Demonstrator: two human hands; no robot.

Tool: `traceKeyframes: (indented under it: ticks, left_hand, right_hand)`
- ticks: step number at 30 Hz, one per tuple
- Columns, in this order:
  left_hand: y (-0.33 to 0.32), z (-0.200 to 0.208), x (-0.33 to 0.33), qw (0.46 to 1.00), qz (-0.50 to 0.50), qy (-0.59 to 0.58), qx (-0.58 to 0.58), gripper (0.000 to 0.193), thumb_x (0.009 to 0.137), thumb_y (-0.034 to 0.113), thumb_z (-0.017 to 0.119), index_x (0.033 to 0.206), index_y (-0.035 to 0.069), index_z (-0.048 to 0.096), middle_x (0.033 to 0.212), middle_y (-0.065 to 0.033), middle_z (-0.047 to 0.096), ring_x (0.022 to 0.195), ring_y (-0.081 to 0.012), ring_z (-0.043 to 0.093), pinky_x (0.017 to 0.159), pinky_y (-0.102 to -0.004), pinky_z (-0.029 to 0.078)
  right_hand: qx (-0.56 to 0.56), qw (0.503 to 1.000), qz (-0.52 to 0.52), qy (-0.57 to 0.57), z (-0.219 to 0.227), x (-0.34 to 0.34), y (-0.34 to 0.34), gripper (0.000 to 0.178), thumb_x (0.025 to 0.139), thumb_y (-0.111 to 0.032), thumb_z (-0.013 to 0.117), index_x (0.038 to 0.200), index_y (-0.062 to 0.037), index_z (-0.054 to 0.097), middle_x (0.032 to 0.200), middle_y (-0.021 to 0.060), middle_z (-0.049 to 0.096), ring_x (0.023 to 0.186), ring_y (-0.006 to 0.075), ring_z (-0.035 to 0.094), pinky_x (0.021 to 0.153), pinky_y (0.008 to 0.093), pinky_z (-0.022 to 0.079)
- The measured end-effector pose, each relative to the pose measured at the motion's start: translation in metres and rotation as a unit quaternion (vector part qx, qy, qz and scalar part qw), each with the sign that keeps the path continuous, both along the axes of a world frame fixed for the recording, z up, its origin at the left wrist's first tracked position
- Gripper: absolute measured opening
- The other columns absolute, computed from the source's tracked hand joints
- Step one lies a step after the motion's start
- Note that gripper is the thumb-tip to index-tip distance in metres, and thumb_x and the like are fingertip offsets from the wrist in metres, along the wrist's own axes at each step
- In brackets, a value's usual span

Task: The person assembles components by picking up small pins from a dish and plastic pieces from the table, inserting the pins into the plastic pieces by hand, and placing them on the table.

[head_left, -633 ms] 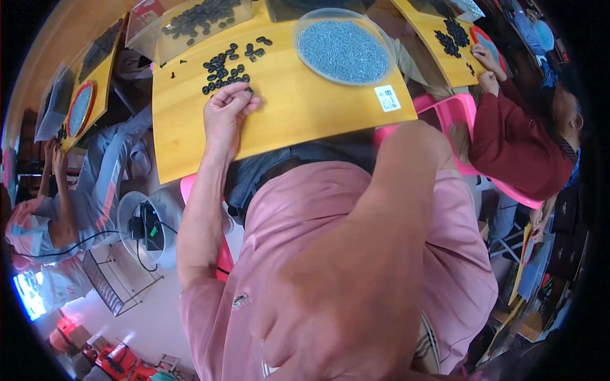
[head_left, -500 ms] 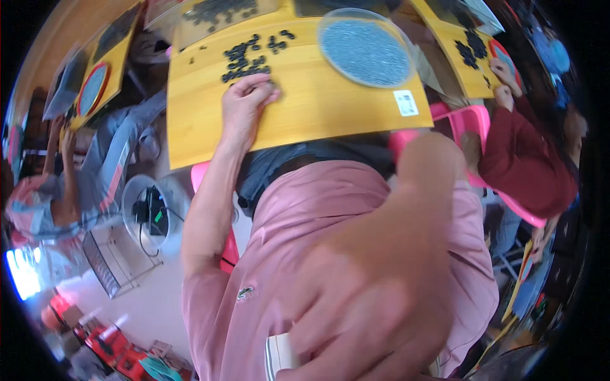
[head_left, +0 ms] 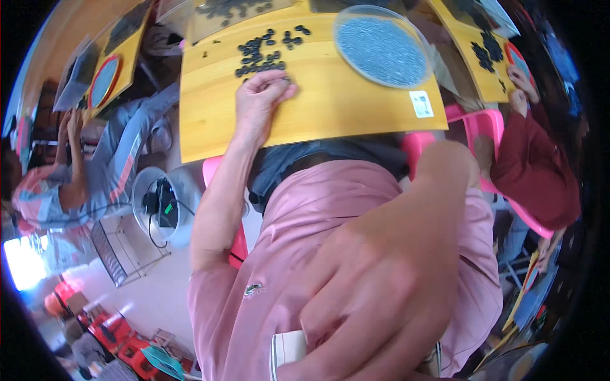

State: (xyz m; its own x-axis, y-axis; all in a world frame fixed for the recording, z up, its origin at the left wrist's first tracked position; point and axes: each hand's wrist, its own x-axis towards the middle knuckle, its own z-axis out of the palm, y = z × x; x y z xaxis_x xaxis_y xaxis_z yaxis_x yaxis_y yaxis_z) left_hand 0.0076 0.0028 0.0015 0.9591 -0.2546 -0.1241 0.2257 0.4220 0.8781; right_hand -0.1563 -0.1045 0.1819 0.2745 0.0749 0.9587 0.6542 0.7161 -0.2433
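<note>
A small dark piece [head_left: 286, 80] is showing at the fingertips of the person's left hand [head_left: 262, 92], over the yellow table [head_left: 356, 114]. That hand is curling, its thumb and fingers nearly meeting in a pinch around the piece. Just beyond it, a loose cluster of black pieces [head_left: 260, 54] is lying on the wood, a few of them sitting apart to the right. Farther right, a round clear tub [head_left: 429, 60] is holding many thin grey metal bits [head_left: 381, 51], and a white label [head_left: 421, 104] is lying near the table's corner. The right hand [head_left: 381, 286] is hanging close to the camera, in front of the pink shirt [head_left: 330, 190] and beside its striped collar [head_left: 289, 349]; its fingers are bending inward, and whether they are gripping anything cannot be told. On either side, co-workers are sitting at similar tables.
</note>
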Motion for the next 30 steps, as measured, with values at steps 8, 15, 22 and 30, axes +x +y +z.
traceKeyframes:
  ticks: [8,15,22,30]
  left_hand:
    - [0.000,0.002,-0.004,1.000,0.012,-0.005,0.008,0.014,0.091,-0.003,0.065,0.105,-0.003,0.067,0.093,-0.0113,0.070,0.085,-0.0213,0.071,0.082,-0.0300,0.060]
    - [0.003,0.003,-0.003,1.000,0.008,0.000,0.023,0.014,0.092,-0.002,0.065,0.106,-0.003,0.066,0.095,-0.0108,0.069,0.084,-0.0202,0.071,0.081,-0.0292,0.059]
    - [0.001,0.005,-0.005,0.999,0.007,0.003,0.053,0.015,0.092,-0.002,0.066,0.106,-0.003,0.066,0.096,-0.0095,0.069,0.085,-0.0187,0.070,0.080,-0.0266,0.057]
    - [0.001,0.006,-0.005,0.999,-0.001,-0.002,0.053,0.016,0.091,-0.002,0.066,0.107,-0.003,0.066,0.094,-0.0094,0.069,0.082,-0.0167,0.069,0.077,-0.0245,0.056]
  right_hand:
    - [-0.468,0.716,-0.494,-0.155,0.004,0.061,-0.123,0.010,0.087,-0.015,0.065,0.091,-0.0077,0.072,0.090,0.0079,0.071,0.075,0.0243,0.068,0.073,0.0331,0.052]
    - [-0.587,0.525,-0.597,0.153,-0.101,0.167,-0.194,0.017,0.084,-0.011,0.063,0.096,-0.0063,0.074,0.090,0.0167,0.070,0.085,0.0350,0.069,0.076,0.0440,0.052]
    - [-0.623,0.537,-0.541,0.175,-0.121,0.164,-0.187,0.021,0.079,-0.009,0.069,0.100,-0.0042,0.070,0.083,0.0130,0.065,0.081,0.0302,0.064,0.075,0.0406,0.049]
    - [-0.633,0.523,-0.541,0.185,-0.123,0.166,-0.188,0.017,0.079,-0.010,0.070,0.095,-0.0022,0.069,0.085,0.0125,0.065,0.083,0.0296,0.064,0.075,0.0406,0.049]
